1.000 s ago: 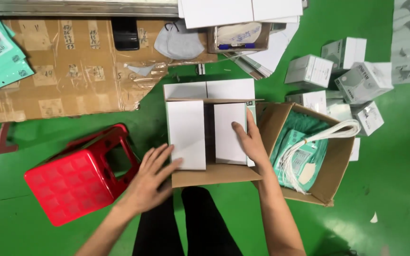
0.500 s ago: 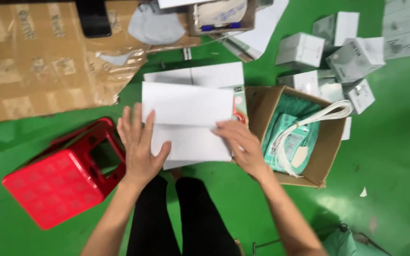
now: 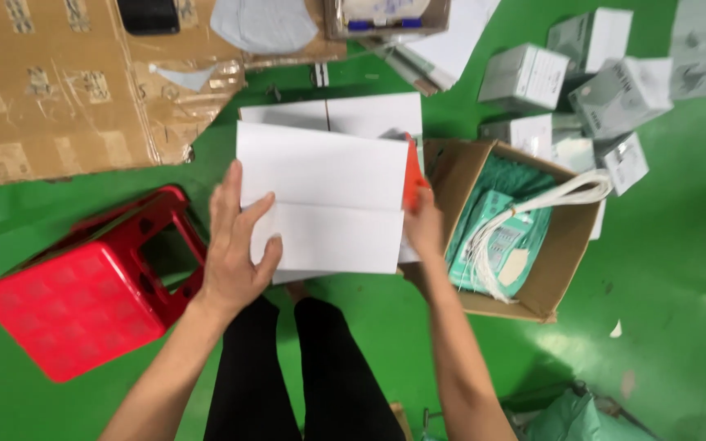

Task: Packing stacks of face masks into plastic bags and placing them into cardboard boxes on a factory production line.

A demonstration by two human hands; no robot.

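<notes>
1. While both hands work over a green floor (image 3: 680, 269), they hold one white box (image 3: 320, 200) between them, its two closed top flaps meeting in a seam that runs left to right across the middle.
2. The left hand (image 3: 234, 245) lies on the box's left edge, fingers spread flat and pointing up along the near flap, thumb tucked against the lower panel; it presses rather than clamps, with the palm off the box's side.
3. The right hand (image 3: 424, 224) is at the right edge, fingers curled round the corner, so most of the box lies to the left of it. How far those fingers close I cannot tell, since the box hides their tips.
4. An orange strip (image 3: 413, 175) shows just above that hand, against the box's right side; it may be a tool or a flap, and the view is too narrow to say.
5. Behind the held box, touching its far edge, stands a second white carton (image 3: 353, 114).
6. Just right of the right hand sits an open brown carton (image 3: 557, 245) holding teal packets (image 3: 500, 237) and a looped white cord (image 3: 549, 200).
7. A red plastic stool (image 3: 83, 294) lies on its side near the left wrist, flattened cardboard (image 3: 59, 90) beyond it, and small white boxes (image 3: 582, 73) are scattered at upper right.
</notes>
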